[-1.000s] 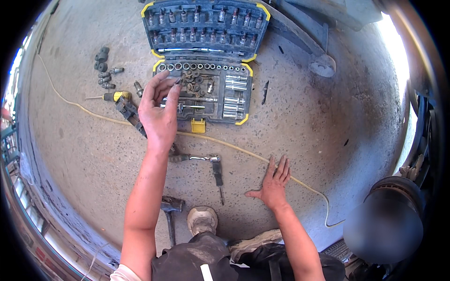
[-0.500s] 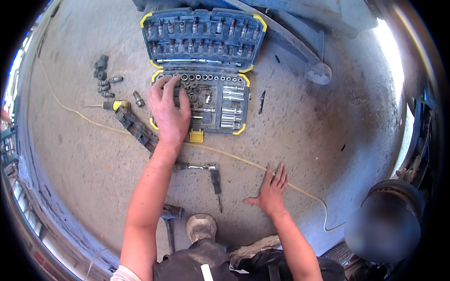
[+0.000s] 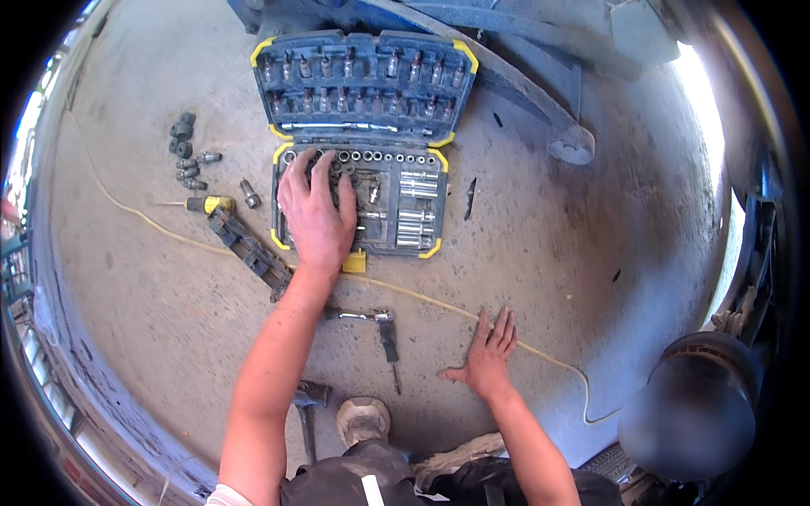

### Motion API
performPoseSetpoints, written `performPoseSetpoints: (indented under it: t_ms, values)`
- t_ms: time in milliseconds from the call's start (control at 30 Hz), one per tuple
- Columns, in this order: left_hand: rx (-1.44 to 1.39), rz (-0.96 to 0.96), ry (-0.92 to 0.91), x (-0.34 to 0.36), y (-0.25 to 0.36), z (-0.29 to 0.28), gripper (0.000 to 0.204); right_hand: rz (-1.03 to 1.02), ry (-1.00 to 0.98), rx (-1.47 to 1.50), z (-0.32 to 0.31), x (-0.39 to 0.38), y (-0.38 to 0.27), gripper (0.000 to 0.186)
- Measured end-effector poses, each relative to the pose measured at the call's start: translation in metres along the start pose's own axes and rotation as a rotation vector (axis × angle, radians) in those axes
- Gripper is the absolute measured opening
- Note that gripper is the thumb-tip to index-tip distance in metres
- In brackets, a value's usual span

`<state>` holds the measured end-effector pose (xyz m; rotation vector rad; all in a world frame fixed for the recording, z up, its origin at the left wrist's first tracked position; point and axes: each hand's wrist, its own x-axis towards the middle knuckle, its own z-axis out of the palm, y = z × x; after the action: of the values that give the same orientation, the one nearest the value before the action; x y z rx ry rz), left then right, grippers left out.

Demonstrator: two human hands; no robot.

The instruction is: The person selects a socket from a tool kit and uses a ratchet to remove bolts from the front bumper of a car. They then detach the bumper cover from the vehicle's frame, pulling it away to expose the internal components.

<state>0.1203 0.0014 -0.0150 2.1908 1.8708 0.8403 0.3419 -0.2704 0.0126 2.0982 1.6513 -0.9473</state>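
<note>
Yellow corners [image 3: 467, 56] edge the open, dark socket case [image 3: 391, 228].

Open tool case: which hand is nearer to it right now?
Left. The left hand is over the near left part of the tool case; the right hand is apart from it, lower right, by the pale cable.

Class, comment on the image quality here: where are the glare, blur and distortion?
In the head view, glare whitens a strip at the right; in the head view, a round patch at lower right is blurred featureless; the head view's corners go black, while the socket case looks fairly clear.
</note>
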Motion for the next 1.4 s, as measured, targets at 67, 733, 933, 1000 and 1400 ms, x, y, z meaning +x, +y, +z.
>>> performPoseSetpoints:
  t_ms: [67,733,933,1000,1400]
  values:
    - [0.005,-0.006,0.003,-0.0001,0.0003,-0.0004,0.038,-0.012,0.013,0.011,-0.0018,0.0001,-0.0010,0.146]
    - [-0.009,-0.023,0.009,-0.0002,0.0003,0.0012,0.036,-0.012,0.025,-0.005,0.0020,-0.0010,-0.0010,0.154]
    - [-0.038,-0.020,0.024,-0.0006,-0.0016,0.0017,0.035,-0.016,0.071,0.000,0.0029,-0.0014,-0.0028,0.155]
    - [-0.047,-0.022,0.028,-0.0003,-0.0008,0.0020,0.035,-0.016,0.082,-0.001,0.0032,-0.0016,-0.0030,0.155]
    - [-0.044,0.008,0.046,0.0006,-0.0021,0.0036,0.032,0.002,0.036,0.016,-0.0041,-0.0055,-0.0048,0.151]
